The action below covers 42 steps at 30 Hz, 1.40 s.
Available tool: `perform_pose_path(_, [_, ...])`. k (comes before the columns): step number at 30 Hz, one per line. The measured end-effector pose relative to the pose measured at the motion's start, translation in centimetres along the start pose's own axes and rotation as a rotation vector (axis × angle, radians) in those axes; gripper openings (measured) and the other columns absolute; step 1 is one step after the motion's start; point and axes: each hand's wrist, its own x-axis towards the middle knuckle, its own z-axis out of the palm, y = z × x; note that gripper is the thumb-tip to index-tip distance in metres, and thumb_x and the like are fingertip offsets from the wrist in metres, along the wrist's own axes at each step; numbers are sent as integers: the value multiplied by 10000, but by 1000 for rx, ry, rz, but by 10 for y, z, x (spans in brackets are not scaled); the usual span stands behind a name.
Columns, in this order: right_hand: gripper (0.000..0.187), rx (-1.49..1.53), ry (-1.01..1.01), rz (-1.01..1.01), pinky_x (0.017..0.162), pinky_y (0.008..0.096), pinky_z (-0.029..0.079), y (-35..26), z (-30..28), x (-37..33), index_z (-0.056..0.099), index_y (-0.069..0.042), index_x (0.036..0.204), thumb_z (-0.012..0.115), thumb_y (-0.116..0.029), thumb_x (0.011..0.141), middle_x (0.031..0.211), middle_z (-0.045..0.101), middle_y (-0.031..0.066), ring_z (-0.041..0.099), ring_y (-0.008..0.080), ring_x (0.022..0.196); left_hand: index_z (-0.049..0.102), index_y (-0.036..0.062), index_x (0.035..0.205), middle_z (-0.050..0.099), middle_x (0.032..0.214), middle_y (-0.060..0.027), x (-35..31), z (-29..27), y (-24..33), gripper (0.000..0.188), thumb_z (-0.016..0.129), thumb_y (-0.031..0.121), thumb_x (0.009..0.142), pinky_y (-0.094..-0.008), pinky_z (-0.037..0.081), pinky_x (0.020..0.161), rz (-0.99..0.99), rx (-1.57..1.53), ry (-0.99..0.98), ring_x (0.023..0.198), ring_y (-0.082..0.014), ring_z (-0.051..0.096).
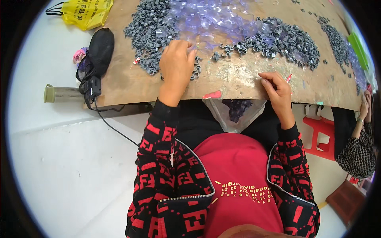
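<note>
My left hand (176,65) is at the near edge of a pile of small grey curved plastic clips (152,39). Its fingers are bent down, and the back of the hand hides their tips and anything in them. Over the front of the table, my right hand (278,89) has curled fingers, thumb close to the index finger; whatever may be between them is too small to make out. Between the two grey heaps spread clear purple-tinted plastic pieces (214,20). A second heap of grey clips (285,43) lies beyond my right hand.
Below the table edge, a translucent bag (212,107) with dark purple pieces hangs at my lap. A black pouch (101,47) and cable lie at left, near a yellow bag (87,14). At right are a red stool (317,137) and another person's hands (365,107).
</note>
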Motion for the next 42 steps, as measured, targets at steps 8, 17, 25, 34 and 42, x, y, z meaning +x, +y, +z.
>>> perform_pose_path(8, [174,3,23,-13,697,240,431,-8,7,30,674,-20,1055,600,-49,901,907,598,30,547,108,776,608,51,811,666,890,-76,3,4,4,87,677,68,760,-367,470,638,-120,-39,-42,746,-231,619])
perform_pose_path(17, [265,-354,5,-381,689,321,487,-1,36,83,671,-98,1062,659,-17,810,970,596,80,601,246,806,549,53,831,671,1064,-137,-29,-15,38,76,624,53,846,-224,460,602,-668,-1389,-210,664,-82,563])
perform_pose_path(25, [241,-397,-22,-474,683,364,482,-2,24,74,606,-70,985,687,-19,764,966,597,86,594,298,846,595,55,962,654,1104,-159,-34,3,52,104,583,158,958,-269,548,660,-959,-2114,-391,741,-108,630])
perform_pose_path(34, [306,78,104,13,710,262,454,10,15,46,605,-61,1128,662,-34,828,897,594,38,563,147,787,596,62,953,643,1142,-156,-35,16,61,118,595,180,958,-286,565,759,-979,-2160,-530,838,-130,650])
perform_pose_path(42, [252,733,-38,225,732,226,477,-5,6,34,569,-50,1128,664,-67,895,955,660,37,592,82,844,568,67,971,638,1168,-144,-34,10,88,80,597,139,954,-309,537,838,-899,-1891,-495,898,-143,650])
